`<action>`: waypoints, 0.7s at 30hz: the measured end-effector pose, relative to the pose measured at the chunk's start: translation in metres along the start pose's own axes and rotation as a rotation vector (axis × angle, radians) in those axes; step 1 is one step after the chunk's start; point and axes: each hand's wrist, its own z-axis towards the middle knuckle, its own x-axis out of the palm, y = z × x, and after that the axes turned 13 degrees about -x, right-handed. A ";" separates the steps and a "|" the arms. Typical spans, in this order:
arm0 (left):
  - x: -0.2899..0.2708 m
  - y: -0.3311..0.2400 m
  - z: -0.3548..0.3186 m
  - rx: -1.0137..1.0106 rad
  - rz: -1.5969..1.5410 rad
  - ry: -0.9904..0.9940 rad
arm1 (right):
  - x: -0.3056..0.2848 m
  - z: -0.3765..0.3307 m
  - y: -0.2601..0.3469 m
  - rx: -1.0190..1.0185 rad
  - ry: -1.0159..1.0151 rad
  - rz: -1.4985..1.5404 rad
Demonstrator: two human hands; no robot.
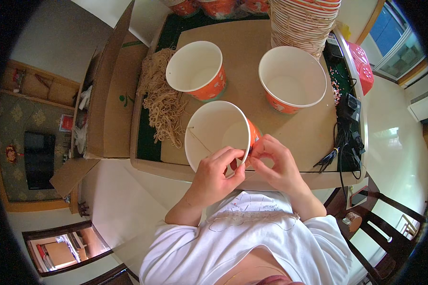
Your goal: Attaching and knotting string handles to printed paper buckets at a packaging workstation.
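Tilted paper cup (pixel 218 135) at frame centre near the surface (pixel 252 102) front edge, left hand (pixel 218 173) pinching its rim, right hand (pixel 273 161) pinching the rim beside it, thin string (pixel 199 141) across the opening, string bundle (pixel 164 99) left, two upright cups (pixel 292 78) behind.

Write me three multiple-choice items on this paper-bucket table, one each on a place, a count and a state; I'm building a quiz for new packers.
1. Where does the pile of tan strings lie?
A. left of the buckets
B. inside a bucket
C. on the floor

2. How many single buckets sit apart from the stack?
A. one
B. three
C. five

3. How is the nearest bucket posed?
A. upside down
B. tilted, held at the rim
C. flattened

Answers: 1 A, the strings lie on the board's left edge. 2 B, two stand upright and one is held. 3 B, the left hand and right hand pinch its rim.
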 end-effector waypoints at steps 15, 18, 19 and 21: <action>-0.002 -0.003 0.001 -0.027 -0.032 0.004 | 0.003 -0.001 -0.003 -0.098 -0.033 -0.037; -0.002 -0.003 0.001 -0.025 -0.041 -0.002 | 0.003 0.000 -0.005 -0.127 -0.016 -0.116; -0.001 -0.002 0.001 -0.025 -0.042 -0.002 | 0.003 0.000 -0.003 -0.127 -0.016 -0.116; -0.001 -0.001 0.001 -0.022 -0.050 -0.002 | 0.003 0.001 0.000 -0.141 -0.012 -0.152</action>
